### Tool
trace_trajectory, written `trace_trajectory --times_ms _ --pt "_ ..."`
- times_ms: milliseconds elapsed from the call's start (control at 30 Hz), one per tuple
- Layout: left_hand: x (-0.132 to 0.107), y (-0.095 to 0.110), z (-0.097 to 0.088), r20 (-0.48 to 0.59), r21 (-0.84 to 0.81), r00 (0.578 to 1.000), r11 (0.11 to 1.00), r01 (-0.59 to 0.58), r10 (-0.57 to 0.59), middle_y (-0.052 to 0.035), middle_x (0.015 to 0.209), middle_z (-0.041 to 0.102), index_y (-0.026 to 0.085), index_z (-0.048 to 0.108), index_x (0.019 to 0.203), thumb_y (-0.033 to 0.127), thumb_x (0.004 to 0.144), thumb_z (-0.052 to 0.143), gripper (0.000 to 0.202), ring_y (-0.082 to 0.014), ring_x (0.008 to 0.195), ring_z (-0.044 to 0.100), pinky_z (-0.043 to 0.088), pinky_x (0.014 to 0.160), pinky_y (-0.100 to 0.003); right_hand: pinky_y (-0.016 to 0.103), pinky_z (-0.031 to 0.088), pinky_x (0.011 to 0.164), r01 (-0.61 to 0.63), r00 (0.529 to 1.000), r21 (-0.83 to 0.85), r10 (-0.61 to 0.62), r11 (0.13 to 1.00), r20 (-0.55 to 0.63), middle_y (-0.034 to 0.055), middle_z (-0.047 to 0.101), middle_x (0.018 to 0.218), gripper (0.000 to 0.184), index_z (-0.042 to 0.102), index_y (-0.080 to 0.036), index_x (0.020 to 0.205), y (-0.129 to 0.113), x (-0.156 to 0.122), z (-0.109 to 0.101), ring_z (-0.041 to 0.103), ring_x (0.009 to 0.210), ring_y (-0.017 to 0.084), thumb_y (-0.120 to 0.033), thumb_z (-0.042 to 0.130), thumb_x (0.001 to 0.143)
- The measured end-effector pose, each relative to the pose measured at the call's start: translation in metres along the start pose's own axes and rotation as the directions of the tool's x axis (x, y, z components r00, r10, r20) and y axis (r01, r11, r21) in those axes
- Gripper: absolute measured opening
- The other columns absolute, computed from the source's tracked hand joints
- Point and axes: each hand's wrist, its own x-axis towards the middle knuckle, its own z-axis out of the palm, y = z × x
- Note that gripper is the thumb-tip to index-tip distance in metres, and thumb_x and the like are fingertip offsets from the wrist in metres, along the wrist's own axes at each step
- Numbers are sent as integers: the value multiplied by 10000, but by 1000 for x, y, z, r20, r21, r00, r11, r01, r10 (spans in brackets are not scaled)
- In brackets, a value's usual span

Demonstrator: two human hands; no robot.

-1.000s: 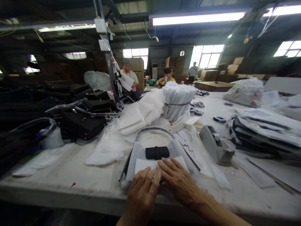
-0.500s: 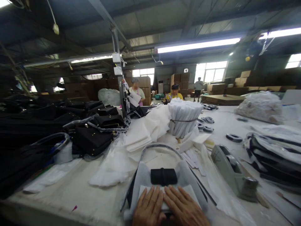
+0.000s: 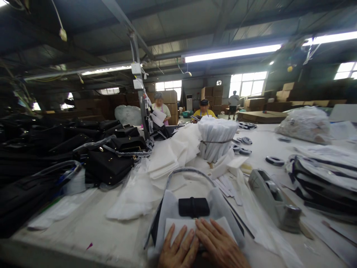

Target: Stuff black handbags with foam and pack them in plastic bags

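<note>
In front of me on the table lies a handbag (image 3: pixel 240 222), its front covered by thin whitish wrapping paper (image 3: pixel 219 203). A black strap closure (image 3: pixel 193 207) shows through the wrapping, and the wrapped handle (image 3: pixel 192 170) arches away from me. Below the closure lies a white foam sheet (image 3: pixel 181 224). My left hand (image 3: pixel 180 247) rests on this sheet with its fingers spread. My right hand (image 3: pixel 219 242) lies flat beside it, fingers stretched out, the fingertips just under the closure. Neither hand grasps anything.
A tape dispenser (image 3: pixel 275 201) stands to the right, near wrapped bags (image 3: pixel 320 186). Beyond the handbag are loose foam sheets (image 3: pixel 170 156) and a tied white bundle (image 3: pixel 217 139). Black bags (image 3: pixel 108 165) are heaped at left. Two people work across the table; another stands farther back.
My left hand has slid slightly down and its fingers have spread, uncovering more of the foam sheet. My right hand stays almost in place. The camera view has shifted a little.
</note>
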Motion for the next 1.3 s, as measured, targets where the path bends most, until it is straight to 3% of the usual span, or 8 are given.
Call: trace_trajectory --times_ms 133,300,567,700,833,1100,1167,1300 --pt "-1 4 2 7 111 998 992 -60 59 -27 1171 711 218 718 1034 186 966 433 295 -230 1235 570 221 1195 -558 275 372 1090 15 1000 -19 -15 1000 -1 24 628 1326 364 587 -187 1265 0 0 0 549 1233 165 -170 531 906" --pt "0 10 2 90 204 993 975 -92 75 -64 1081 727 179 700 1014 229 972 422 285 -220 1009 683 264 1173 -526 275 421 1042 9 1000 -32 -8 999 30 22 633 1319 352 591 -196 1270 0 6 -6 565 1214 168 -195 539 921" --pt "10 11 -1 151 184 986 978 -97 69 -83 1067 714 156 670 1015 171 960 333 341 -234 999 669 254 1141 -506 310 407 1062 61 998 -79 -61 995 8 8 638 1312 385 606 -209 1279 2 12 -24 546 1236 168 -138 432 943" --pt "7 11 -3 219 191 974 976 -105 62 -88 1127 688 155 653 1098 166 957 310 371 -251 1057 637 308 1080 -467 311 366 1098 22 999 -130 -25 991 -20 22 618 1340 471 582 -189 1316 -5 5 -19 525 1263 163 -72 384 905" --pt "2 9 -3 359 187 930 970 -154 79 -106 1220 641 152 584 1221 237 979 329 361 -254 1126 593 335 1028 -433 330 304 1148 -13 999 -164 7 986 -36 38 608 1353 528 558 -170 1341 -11 0 -11 535 1252 161 -45 365 866" --pt "15 9 -9 511 161 855 968 -192 85 -131 1224 641 122 543 1261 275 985 351 369 -264 1108 599 368 961 -440 348 359 1116 -8 1000 -194 2 981 -31 48 630 1321 577 542 -167 1358 -10 -4 -3 550 1227 169 -27 362 828" --pt "18 9 -8 517 155 851 968 -198 91 -139 1218 642 123 540 1261 256 982 350 363 -267 1093 607 374 948 -447 347 347 1120 -5 999 -214 -4 977 -42 52 638 1307 547 566 -156 1330 -10 -6 -2 553 1222 172 -28 347 845" --pt "20 7 -2 460 154 885 975 -159 71 -112 1160 670 135 567 1184 238 986 354 308 -256 1028 636 403 900 -417 344 350 1109 -9 999 -205 1 979 -39 62 646 1289 509 580 -148 1303 -9 -8 6 563 1207 174 -31 351 863"
